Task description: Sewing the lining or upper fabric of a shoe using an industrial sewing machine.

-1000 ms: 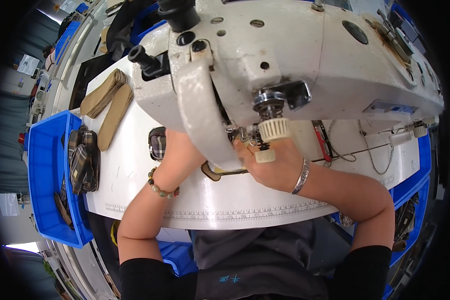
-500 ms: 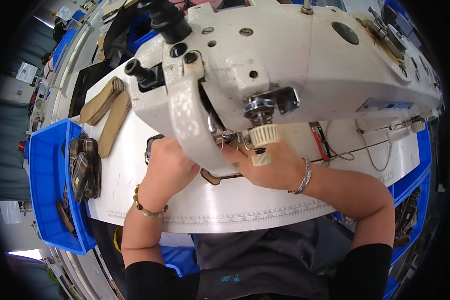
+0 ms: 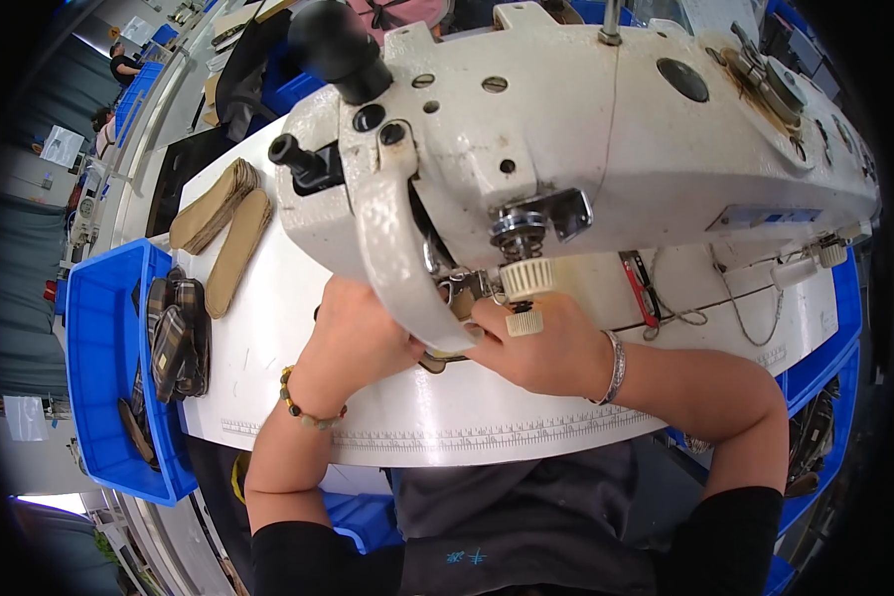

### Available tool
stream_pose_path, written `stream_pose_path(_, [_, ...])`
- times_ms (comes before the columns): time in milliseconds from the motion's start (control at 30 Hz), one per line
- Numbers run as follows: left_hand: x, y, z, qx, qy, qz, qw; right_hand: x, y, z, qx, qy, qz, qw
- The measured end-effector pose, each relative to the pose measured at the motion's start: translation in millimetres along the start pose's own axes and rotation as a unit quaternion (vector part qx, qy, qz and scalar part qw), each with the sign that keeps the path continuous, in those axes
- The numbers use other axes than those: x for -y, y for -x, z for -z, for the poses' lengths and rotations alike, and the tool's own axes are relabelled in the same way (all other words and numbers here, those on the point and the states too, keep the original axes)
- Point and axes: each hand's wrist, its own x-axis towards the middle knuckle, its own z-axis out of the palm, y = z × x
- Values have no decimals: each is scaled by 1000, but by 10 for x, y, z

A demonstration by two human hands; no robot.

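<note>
A white sewing machine (image 3: 586,129) spans the table, its curved front guard hanging between my hands. My left hand (image 3: 360,338) is closed at the left of the needle area, its fingertips partly behind the guard. From the right, my right hand (image 3: 546,348) reaches in with thumb and fingers pinched together. Both grip a dark-edged tan shoe piece (image 3: 433,366) lying under the machine head. Only a small part of it shows; the hands and guard hide the rest, and the needle cannot be seen clearly.
Tan soles (image 3: 236,253) lie at the left, beside plaid shoe pieces (image 3: 181,333) at a blue bin (image 3: 109,397). Red-handled snips (image 3: 646,303) and a loose cord lie to the right. A ruler strip (image 3: 467,437) edges the table; more blue bins stand at right.
The view has shifted slightly. My left hand has come closer to the right one, and less of the tan piece's rounded end shows. Both hands still hold it.
</note>
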Motion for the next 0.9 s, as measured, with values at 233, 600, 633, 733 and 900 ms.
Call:
stream_pose_path(233, [-46,16,-169,-61,26,-14,998,-5,25,12,-72,60,56,994])
stream_pose_path(600, [-31,20,-209,-55,50,-12,997,84,66,41,-43,95,36,994])
stream_pose_path(633, [-23,36,-214,-55,50,-11,997,90,49,58,-42,93,33,994])
stream_pose_path(733, [5,74,-246,-47,108,77,990,89,59,46,-21,90,9,996])
stream_pose_path(900, [19,65,-234,-12,116,32,993,101,39,-12,22,27,-40,999])
